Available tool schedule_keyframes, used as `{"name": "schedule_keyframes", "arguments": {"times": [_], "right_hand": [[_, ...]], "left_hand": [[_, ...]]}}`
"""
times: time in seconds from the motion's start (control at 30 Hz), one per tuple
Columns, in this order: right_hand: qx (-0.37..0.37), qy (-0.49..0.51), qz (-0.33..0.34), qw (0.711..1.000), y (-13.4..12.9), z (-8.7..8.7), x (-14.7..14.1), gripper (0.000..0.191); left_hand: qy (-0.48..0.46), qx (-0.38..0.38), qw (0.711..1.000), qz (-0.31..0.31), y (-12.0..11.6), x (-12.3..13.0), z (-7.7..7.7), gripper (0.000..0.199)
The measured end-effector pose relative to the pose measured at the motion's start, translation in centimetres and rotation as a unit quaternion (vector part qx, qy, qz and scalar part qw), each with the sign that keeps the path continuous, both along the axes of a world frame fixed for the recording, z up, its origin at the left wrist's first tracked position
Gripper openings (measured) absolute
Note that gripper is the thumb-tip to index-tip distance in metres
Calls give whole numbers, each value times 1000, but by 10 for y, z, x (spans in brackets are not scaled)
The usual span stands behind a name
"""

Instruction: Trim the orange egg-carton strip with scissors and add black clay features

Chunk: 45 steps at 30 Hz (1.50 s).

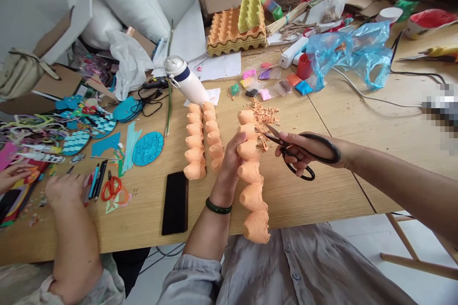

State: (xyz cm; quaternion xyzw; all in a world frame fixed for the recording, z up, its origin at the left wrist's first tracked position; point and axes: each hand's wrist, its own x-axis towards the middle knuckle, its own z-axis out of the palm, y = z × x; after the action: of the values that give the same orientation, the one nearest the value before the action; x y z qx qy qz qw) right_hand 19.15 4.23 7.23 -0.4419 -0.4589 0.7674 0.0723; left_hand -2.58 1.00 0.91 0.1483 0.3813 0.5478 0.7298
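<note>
Left hand (232, 156) grips the orange egg-carton strip (250, 171) over the desk (332, 190), presumably steadying its ragged side toward the black scissors (275, 138), whose handles the right hand (295, 148) grasps, blades slightly parted near orange shavings (263, 116).

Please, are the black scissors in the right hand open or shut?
Open. The black scissors in the right hand show their blade tips apart and their handle loops spread.
</note>
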Motion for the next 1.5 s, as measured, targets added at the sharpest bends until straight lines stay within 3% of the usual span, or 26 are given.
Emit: {"name": "schedule_keyframes", "arguments": {"times": [0.2, 0.43, 0.63, 0.93, 1.07, 1.17, 1.33, 1.4, 1.5], "right_hand": [[-42, 33, -7, 999, 8, 11, -17, 63], [-25, 19, -11, 999, 21, 12, -38, 61], [-26, 8, -36, 999, 27, 19, -45, 56], [-16, -36, 12, 999, 38, 36, -40, 60], [30, -51, 2, 998, 37, 31, -40, 56], [98, -76, 7, 992, 36, 27, -41, 56], [295, -199, 30, 934, 38, 16, -39, 60], [280, -210, 1, 937, 40, 10, -37, 61], [156, -133, -16, 979, 43, 4, -31, 65]], "left_hand": [[30, 55, 998, 5, 2, 3, 5, 20], [69, 128, 989, 16, 2, 6, 7, 29], [63, 121, 988, 66, 6, 6, 6, 34], [74, 135, 988, 23, 5, 8, 0, 43], [43, 101, 994, 17, 4, 10, -2, 50], [70, 125, 989, 27, 4, 8, -3, 46], [60, 115, 991, 9, 2, 4, -2, 43], [56, 115, 992, 12, 3, 3, 0, 40], [52, 118, 991, 29, 3, 3, 1, 40]]}}
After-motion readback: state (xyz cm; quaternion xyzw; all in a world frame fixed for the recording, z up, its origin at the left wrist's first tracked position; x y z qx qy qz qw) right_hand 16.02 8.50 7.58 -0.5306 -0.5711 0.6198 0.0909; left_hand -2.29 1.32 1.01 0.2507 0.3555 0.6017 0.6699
